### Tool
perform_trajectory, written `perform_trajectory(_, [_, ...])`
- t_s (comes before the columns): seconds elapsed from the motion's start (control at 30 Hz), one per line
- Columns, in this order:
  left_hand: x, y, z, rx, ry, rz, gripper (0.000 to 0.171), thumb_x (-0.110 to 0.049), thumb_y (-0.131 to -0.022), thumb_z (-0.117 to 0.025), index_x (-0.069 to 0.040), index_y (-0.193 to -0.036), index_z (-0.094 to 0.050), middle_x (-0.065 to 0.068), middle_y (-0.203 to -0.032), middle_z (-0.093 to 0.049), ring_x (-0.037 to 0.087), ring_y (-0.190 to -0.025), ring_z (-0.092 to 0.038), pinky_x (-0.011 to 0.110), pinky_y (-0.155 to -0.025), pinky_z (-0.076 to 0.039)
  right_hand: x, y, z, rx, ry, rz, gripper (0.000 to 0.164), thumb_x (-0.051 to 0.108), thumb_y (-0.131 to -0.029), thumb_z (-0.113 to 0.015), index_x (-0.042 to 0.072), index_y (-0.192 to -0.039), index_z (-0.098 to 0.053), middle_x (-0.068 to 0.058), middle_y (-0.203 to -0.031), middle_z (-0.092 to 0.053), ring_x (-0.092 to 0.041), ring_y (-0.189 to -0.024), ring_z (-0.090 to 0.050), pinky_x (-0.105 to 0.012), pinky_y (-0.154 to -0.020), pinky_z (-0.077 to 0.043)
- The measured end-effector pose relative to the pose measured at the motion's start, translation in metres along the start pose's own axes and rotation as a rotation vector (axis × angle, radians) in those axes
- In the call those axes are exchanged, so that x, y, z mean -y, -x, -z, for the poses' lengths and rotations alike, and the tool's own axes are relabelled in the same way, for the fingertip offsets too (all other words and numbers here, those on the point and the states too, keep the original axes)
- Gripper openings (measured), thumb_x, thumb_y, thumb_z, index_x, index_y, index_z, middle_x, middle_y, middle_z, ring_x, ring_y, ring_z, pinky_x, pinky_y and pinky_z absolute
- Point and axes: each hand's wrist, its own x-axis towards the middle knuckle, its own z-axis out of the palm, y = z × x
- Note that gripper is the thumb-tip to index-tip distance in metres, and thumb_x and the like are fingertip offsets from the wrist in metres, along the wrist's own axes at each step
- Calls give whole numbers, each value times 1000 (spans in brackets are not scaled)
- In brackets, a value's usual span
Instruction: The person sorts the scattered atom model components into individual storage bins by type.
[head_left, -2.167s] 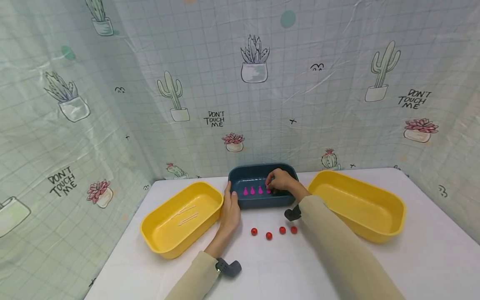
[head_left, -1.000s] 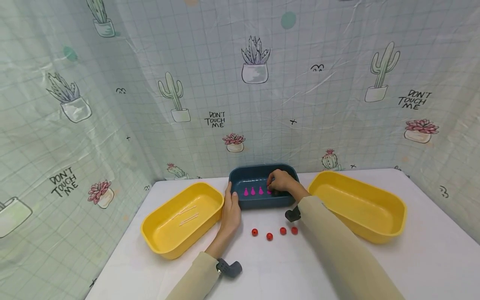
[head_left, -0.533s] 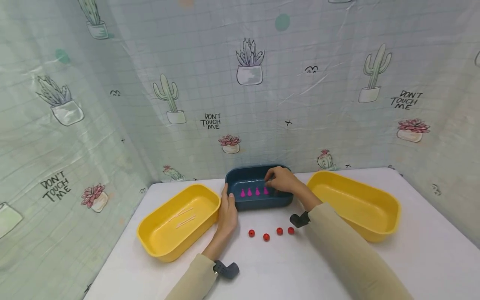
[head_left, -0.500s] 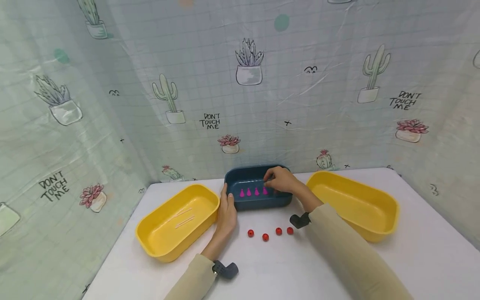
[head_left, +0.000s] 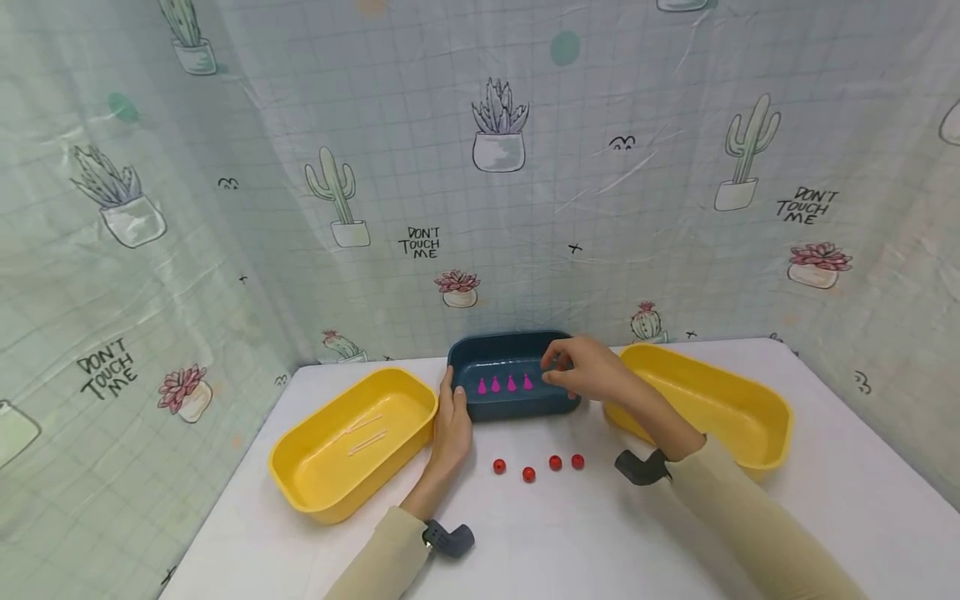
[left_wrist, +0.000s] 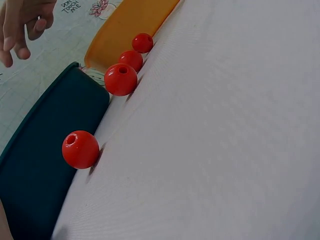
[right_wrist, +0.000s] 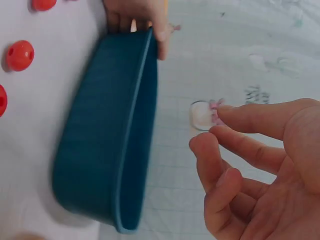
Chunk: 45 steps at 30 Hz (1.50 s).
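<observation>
My left hand [head_left: 452, 427] grips the left end of the dark blue bin [head_left: 517, 408], its thumb at the rim. In the right wrist view, the left hand [right_wrist: 137, 12] has a digit over the rim of the bin [right_wrist: 100, 115]. Several small pink cone-shaped pieces [head_left: 512, 383] with narrow tops stand in a row inside the bin. Over its right front edge hangs my right hand [head_left: 588, 368], fingers loosely bent. In the right wrist view, nothing shows between the thumb and fingers of the right hand [right_wrist: 265, 165].
Several red beads [head_left: 555, 462] with holes lie on the white table [head_left: 555, 542] before the blue bin. At left, a yellow bin [head_left: 330, 512] holds a few thin pale sticks [head_left: 366, 443]. Another yellow bin [head_left: 720, 400] stands at right, partly behind my right forearm.
My right hand has let go of the rightmost pink piece, which now stands with the others, and has drawn back toward the right and front. My left hand stays on the blue bin.
</observation>
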Motion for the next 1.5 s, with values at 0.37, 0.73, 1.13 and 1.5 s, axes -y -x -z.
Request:
perform_trajectory(0.37, [1,-1,-2,-3,2,9,55,-34,-114,-31,-22,-166,-20,-1,-174,-21,23,-161,-21,50,-132,-17,-3,66,28,-33,-45,16,19,22,-98,-70,10,-112,-70,-7,-100,-70,-15,-65,-62,-29,-61,-57])
perform_trajectory(0.73, [2,2,1,-10,13,10,55,-31,-113,-32,-20,-166,-22,1,-173,-23,26,-160,-22,52,-131,-16,-43,117,51,-76,-69,-72,33,32,-100,-68,6,-121,-67,-10,-108,-68,-19,-71,-64,-30,-63,-58])
perform_trajectory(1.13, [-5,3,5,10,-2,11,57,-35,-114,-29,-21,-167,-16,-1,-175,-17,22,-162,-18,47,-133,-14,-123,133,90,-267,2,-206,45,36,-105,-60,-3,-129,-63,-29,-123,-66,-27,-89,-70,-21,-65,-57])
perform_trajectory(1.5, [-7,13,13,62,-45,-16,61,-38,-114,-27,-23,-168,-4,-2,-176,-7,22,-163,-13,47,-133,-11,-178,143,89,-295,70,-271,56,41,-103,-60,-5,-135,-57,-37,-139,-52,-56,-123,-47,-68,-93,-54])
